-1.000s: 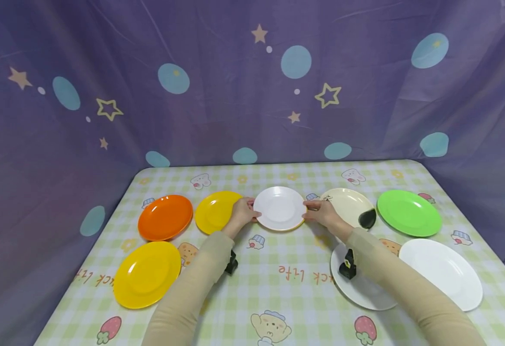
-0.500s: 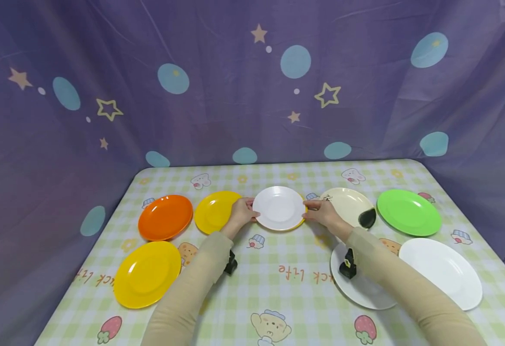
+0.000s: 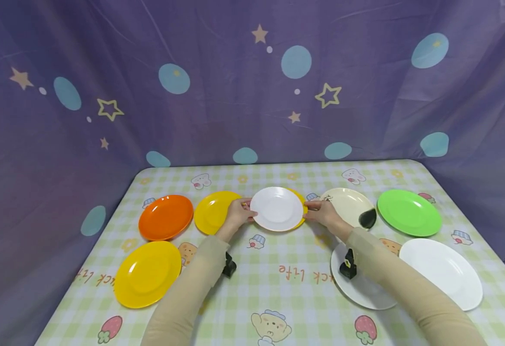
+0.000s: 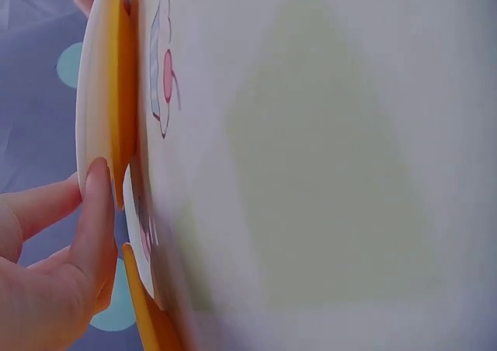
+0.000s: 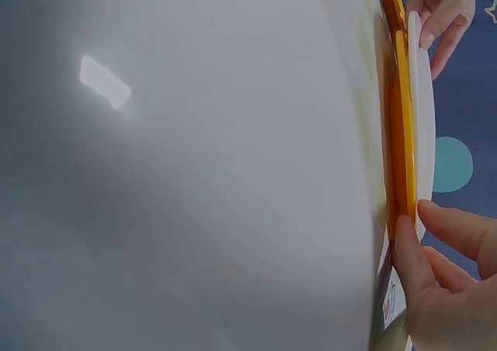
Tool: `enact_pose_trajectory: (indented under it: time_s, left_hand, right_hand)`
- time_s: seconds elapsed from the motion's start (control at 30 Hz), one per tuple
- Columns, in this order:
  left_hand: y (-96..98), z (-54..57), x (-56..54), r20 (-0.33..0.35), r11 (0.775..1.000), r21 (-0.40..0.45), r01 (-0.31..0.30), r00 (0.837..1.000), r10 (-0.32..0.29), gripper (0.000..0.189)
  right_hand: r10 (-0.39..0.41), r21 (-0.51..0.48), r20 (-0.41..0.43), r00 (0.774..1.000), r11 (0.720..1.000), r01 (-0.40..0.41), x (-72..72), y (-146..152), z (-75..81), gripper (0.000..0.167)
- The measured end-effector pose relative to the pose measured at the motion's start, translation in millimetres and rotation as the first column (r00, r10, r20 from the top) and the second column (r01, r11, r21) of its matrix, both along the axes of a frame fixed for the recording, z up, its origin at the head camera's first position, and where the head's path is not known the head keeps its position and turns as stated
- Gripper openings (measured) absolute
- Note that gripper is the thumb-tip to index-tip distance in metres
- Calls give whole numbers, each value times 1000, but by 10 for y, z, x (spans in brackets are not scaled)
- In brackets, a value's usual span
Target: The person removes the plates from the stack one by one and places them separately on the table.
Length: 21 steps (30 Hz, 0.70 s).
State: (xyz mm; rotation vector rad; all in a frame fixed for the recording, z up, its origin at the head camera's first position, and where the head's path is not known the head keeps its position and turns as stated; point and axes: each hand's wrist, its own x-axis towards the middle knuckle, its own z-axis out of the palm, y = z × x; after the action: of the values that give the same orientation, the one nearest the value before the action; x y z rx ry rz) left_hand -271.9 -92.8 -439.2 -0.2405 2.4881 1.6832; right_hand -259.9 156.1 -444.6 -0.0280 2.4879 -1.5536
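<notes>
At the table's middle, a small white plate [image 3: 276,208] lies over a yellow plate [image 5: 406,133], whose rim shows along the white one's right side. My left hand [image 3: 237,215] pinches the white plate's left edge between thumb and fingers. On the opposite side, my right hand [image 3: 326,216] pinches the yellow plate's rim, its fingertips close to the white plate in the right wrist view. Both plates stand nearly edge-on in the wrist views, with the yellow one nearer the tablecloth [image 4: 334,172].
To the left lie an orange plate [image 3: 166,217], a yellow plate [image 3: 214,211] and another yellow plate [image 3: 147,275]. On the right are a cream plate [image 3: 347,204] with a dark leaf mark, a green plate [image 3: 409,212] and two white plates, one partly under my right forearm.
My left hand has drawn the white plate slightly left, so more of the yellow plate shows at the right. My right hand has stayed in place.
</notes>
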Motion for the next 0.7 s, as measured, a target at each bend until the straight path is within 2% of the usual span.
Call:
enact_pose_trajectory:
  time_s: [0.17,0.33,0.7]
  left_hand:
    - [-58,-4,-4,76,994,91,-65,995,58,45]
    - [-95,10,-3,131,986,122,-112,987,96,40]
    - [-136,91,59,179,981,135,-136,977,111,35]
  right_hand:
    - [1,20,-1,1000,1000,-1,7,-2,4,45]
    - [2,36,-10,1000,999,-2,5,-4,-7,44]
    - [-23,29,-9,1000,999,23,6,-25,10,44]
